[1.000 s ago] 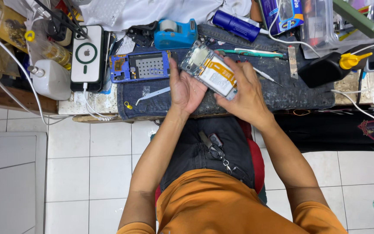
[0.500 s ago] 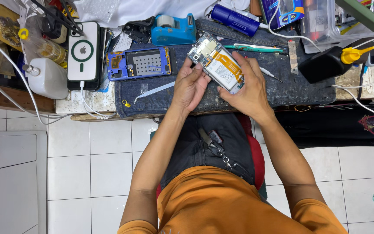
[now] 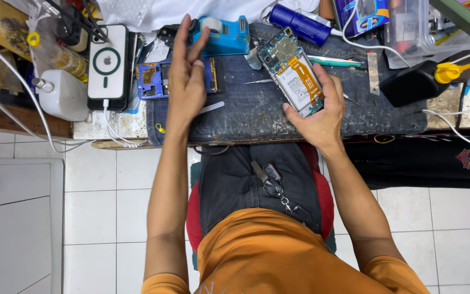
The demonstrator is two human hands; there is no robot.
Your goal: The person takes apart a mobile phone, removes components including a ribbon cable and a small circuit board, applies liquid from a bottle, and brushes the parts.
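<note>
My right hand (image 3: pixel 319 114) grips an opened phone (image 3: pixel 292 79) with its back off, showing a white battery and an orange flex cable, above the dark work mat (image 3: pixel 246 111). My left hand (image 3: pixel 187 81) is lifted off the phone, fingers spread and empty, hovering over the blue phone frame (image 3: pixel 153 81) and near the blue tape dispenser (image 3: pixel 227 35). A thin metal pry tool (image 3: pixel 210 108) lies on the mat just right of my left wrist.
A white power bank (image 3: pixel 108 65) with a cable stands at left beside a white bottle (image 3: pixel 61 95). A blue cylinder (image 3: pixel 300 24), tweezers (image 3: pixel 335 62), a metal ruler (image 3: pixel 373 68) and a black bottle with yellow nozzle (image 3: pixel 417 81) crowd the back and right.
My left hand has let go of the phone and moved left and away over the blue frame. My right hand alone now holds the phone, shifted slightly right.
</note>
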